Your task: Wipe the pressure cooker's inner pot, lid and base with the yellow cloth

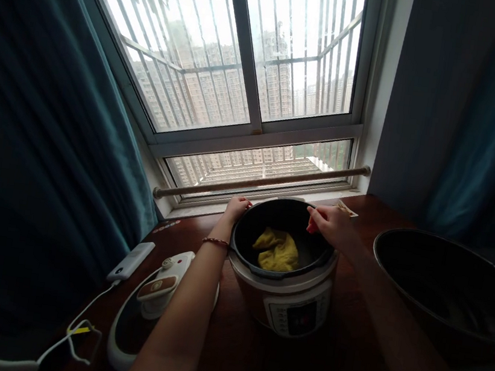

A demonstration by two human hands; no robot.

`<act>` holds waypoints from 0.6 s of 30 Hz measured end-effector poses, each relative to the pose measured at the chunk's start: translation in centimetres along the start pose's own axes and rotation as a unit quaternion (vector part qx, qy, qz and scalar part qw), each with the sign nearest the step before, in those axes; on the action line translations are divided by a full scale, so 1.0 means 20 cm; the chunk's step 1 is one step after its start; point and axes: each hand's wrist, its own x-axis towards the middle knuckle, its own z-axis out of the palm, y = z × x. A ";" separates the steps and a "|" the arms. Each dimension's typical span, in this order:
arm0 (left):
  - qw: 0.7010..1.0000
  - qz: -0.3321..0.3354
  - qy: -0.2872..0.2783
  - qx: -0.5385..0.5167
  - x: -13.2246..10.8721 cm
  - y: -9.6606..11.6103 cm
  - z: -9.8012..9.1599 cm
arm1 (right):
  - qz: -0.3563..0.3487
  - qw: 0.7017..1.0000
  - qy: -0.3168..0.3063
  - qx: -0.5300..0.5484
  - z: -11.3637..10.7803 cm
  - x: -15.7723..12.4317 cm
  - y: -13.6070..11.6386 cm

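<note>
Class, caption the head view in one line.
Left hand and right hand grip the rim of the pot, yellow cloth inside.

Barred window (246, 57), teal curtains (32, 120), dark wooden table (230, 347).

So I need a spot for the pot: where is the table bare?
Bare table lies between the cooker and the big bowl, and in front of the cooker. Left is crowded: lid, power bank, cable.
</note>
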 end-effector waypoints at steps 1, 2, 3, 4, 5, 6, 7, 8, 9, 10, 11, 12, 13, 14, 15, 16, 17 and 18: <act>1.000 0.007 0.008 0.006 -0.01 0.00 0.00 | -0.018 0.999 0.042 0.011 0.01 -0.07 0.02; 1.000 0.016 0.017 0.014 -0.01 0.01 0.00 | -0.029 0.996 0.083 0.029 0.02 -0.13 0.04; 0.999 0.027 0.029 0.024 -0.02 0.02 0.00 | -0.037 0.990 0.124 0.050 0.04 -0.17 0.06; 0.998 0.039 0.042 0.037 -0.04 0.02 0.00 | -0.042 0.984 0.161 0.070 0.07 -0.21 0.08; 0.996 0.053 0.057 0.052 -0.05 0.04 -0.01 | -0.045 0.977 0.187 0.089 0.09 -0.23 0.09; 0.993 0.068 0.073 0.068 -0.07 0.06 -0.01 | -0.047 0.973 0.199 0.107 0.10 -0.24 0.10; 0.989 0.084 0.088 0.084 -0.10 0.08 -0.02 | -0.050 0.971 0.198 0.120 0.12 -0.24 0.10; 0.985 0.102 0.098 0.099 -0.12 0.11 -0.03 | -0.052 0.971 0.195 0.129 0.12 -0.24 0.11; 0.981 0.122 0.099 0.113 -0.15 0.14 -0.04 | -0.052 0.970 0.193 0.136 0.12 -0.24 0.11; 0.978 0.142 0.088 0.128 -0.17 0.18 -0.05 | -0.052 0.969 0.193 0.144 0.12 -0.23 0.11; 0.975 0.161 0.064 0.142 -0.18 0.21 -0.04 | -0.050 0.968 0.193 0.151 0.12 -0.23 0.12; 0.971 0.177 0.025 0.158 -0.20 0.25 -0.03 | -0.048 0.967 0.194 0.157 0.12 -0.23 0.12; 0.967 0.188 -0.023 0.173 -0.21 0.28 -0.01 | -0.047 0.966 0.194 0.162 0.12 -0.23 0.12; 0.960 0.193 -0.078 0.188 -0.22 0.31 0.03 | -0.046 0.966 0.195 0.166 0.12 -0.23 0.12; 0.951 0.193 -0.133 0.201 -0.24 0.32 0.08 | -0.045 0.965 0.197 0.169 0.12 -0.23 0.12; 0.941 0.188 -0.184 0.211 -0.25 0.33 0.13 | -0.045 0.964 0.200 0.171 0.12 -0.23 0.12; 0.931 0.181 -0.229 0.218 -0.27 0.32 0.19 | -0.044 0.963 0.205 0.172 0.12 -0.24 0.12; 0.922 0.172 -0.267 0.222 -0.29 0.31 0.25 | -0.043 0.962 0.207 0.172 0.12 -0.24 0.12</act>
